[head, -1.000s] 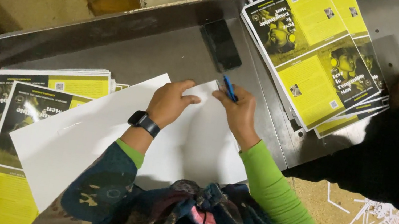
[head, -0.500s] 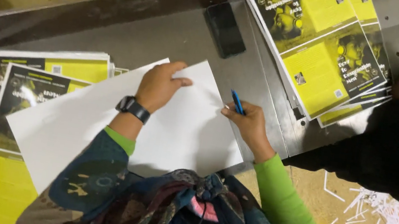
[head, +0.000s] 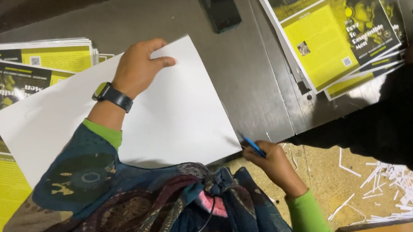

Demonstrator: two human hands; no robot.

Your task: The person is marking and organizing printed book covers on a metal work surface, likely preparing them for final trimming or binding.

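We press our left hand [head: 137,68], fingers spread flat, on the white sheet [head: 172,121] lying on the grey metal surface [head: 237,65], while our right hand [head: 272,165], closed around a blue pen [head: 251,143], sits at the sheet's right corner. Printed yellow sheets [head: 8,99] lie beneath; paper trimmings [head: 401,188] litter the floor.

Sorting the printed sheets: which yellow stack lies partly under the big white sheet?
The left stack, beside the left hand; the white sheet overlaps it. The upper-right stack lies uncovered.
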